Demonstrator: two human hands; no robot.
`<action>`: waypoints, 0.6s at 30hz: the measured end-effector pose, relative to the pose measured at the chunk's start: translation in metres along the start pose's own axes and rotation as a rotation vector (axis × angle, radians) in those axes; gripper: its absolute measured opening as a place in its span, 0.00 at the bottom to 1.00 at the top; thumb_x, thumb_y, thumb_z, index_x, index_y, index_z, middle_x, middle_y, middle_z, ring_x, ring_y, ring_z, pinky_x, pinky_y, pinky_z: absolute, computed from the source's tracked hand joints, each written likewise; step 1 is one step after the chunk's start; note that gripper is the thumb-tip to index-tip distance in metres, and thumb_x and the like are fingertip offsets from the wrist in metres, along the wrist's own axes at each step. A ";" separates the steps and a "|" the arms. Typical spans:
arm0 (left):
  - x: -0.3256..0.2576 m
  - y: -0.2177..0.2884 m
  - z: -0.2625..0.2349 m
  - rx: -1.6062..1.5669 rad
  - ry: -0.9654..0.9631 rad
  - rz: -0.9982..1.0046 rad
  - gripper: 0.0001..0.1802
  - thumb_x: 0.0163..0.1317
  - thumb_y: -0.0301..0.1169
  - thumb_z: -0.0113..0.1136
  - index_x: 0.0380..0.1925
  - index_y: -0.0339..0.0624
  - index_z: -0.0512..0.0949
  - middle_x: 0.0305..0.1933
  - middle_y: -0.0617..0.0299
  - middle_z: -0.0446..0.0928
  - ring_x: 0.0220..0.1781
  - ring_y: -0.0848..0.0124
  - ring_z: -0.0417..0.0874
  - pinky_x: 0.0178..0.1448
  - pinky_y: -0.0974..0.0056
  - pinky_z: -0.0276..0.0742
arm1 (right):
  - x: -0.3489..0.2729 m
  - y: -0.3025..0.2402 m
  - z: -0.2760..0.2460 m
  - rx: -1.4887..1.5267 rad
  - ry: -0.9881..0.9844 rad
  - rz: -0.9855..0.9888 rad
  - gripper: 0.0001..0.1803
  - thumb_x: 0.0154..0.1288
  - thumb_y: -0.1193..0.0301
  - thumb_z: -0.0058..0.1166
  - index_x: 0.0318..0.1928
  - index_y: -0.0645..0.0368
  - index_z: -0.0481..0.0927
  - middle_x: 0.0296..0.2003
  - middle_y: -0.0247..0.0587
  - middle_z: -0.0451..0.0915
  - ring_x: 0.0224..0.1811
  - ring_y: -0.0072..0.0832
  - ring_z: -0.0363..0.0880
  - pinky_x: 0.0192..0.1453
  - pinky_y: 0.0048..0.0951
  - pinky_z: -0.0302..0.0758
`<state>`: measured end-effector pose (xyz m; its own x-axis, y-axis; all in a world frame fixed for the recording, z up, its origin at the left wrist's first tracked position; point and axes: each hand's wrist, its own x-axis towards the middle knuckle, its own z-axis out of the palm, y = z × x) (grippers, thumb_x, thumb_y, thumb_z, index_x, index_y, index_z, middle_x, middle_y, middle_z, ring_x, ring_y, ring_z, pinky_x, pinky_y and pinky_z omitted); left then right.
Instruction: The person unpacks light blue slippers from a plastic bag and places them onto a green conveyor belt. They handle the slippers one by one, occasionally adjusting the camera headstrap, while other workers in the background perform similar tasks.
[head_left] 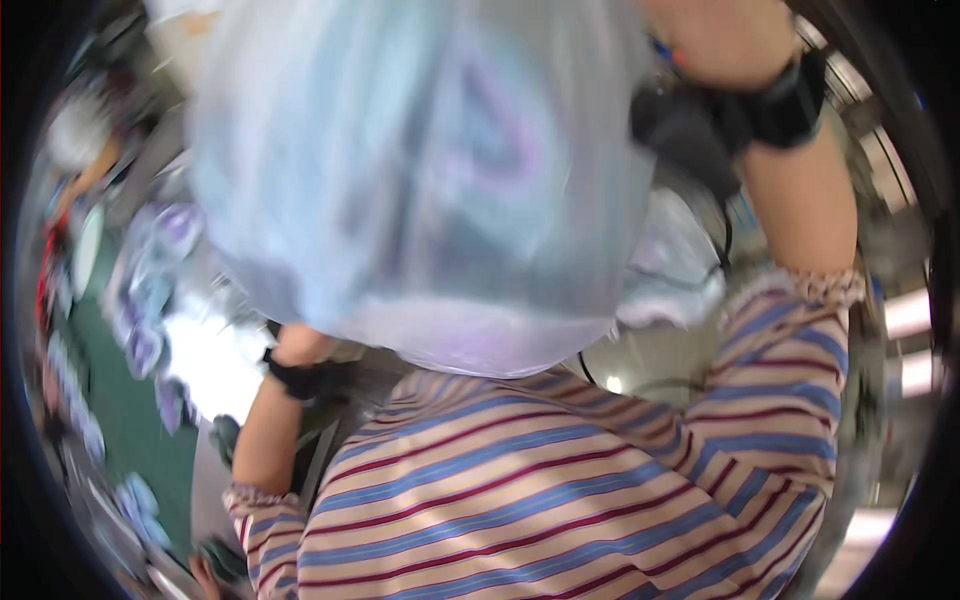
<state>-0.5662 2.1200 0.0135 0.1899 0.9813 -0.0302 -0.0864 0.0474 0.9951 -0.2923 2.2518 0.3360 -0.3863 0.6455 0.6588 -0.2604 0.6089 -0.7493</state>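
A large clear plastic bag (pixel 420 200), bulging with light blue and purple contents, is held up close in front of my chest and fills the upper middle. Motion blur keeps me from making out what is inside. At its upper right side is my right hand (pixel 725 45), gripping the bag high up, with the fingertips out of sight. My left hand (pixel 303 346) is at the bag's lower left, holding it from below, its fingers hidden behind the plastic. Both wrists wear black bands.
On the left, blue and purple pieces in clear wrapping (pixel 150 290) lie along a green surface (pixel 140 430). Another clear bag (pixel 675 265) sits behind the held one at right, near a black cable (pixel 727 235). Another person (pixel 85 140) is at the far left.
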 end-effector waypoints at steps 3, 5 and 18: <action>-0.017 -0.016 -0.018 -0.448 0.207 -0.030 0.32 0.60 0.37 0.54 0.62 0.41 0.55 0.63 0.57 0.59 0.64 0.65 0.60 0.62 0.60 0.62 | -0.009 0.030 0.075 0.028 -0.193 0.230 0.10 0.61 0.75 0.47 0.43 0.62 0.74 0.28 0.38 0.77 0.29 0.27 0.74 0.36 0.28 0.72; -0.027 -0.023 -0.018 -0.745 0.306 0.041 0.29 0.61 0.35 0.53 0.61 0.41 0.57 0.62 0.58 0.61 0.62 0.67 0.63 0.61 0.61 0.63 | -0.006 0.035 0.109 0.027 -0.184 0.333 0.18 0.59 0.79 0.46 0.51 0.72 0.66 0.26 0.40 0.76 0.28 0.25 0.73 0.34 0.27 0.70; -0.108 0.084 -0.105 0.125 1.254 0.716 0.20 0.54 0.19 0.50 0.49 0.40 0.65 0.39 0.66 0.72 0.39 0.77 0.75 0.41 0.73 0.71 | 0.135 0.297 0.224 0.489 -0.499 0.228 0.09 0.64 0.69 0.48 0.38 0.62 0.75 0.33 0.37 0.78 0.34 0.25 0.76 0.39 0.24 0.73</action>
<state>-0.6971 2.0372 0.0908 -0.8271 0.3044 0.4725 0.3032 -0.4661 0.8311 -0.6201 2.4166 0.1879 -0.8045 0.3736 0.4617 -0.4455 0.1345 -0.8851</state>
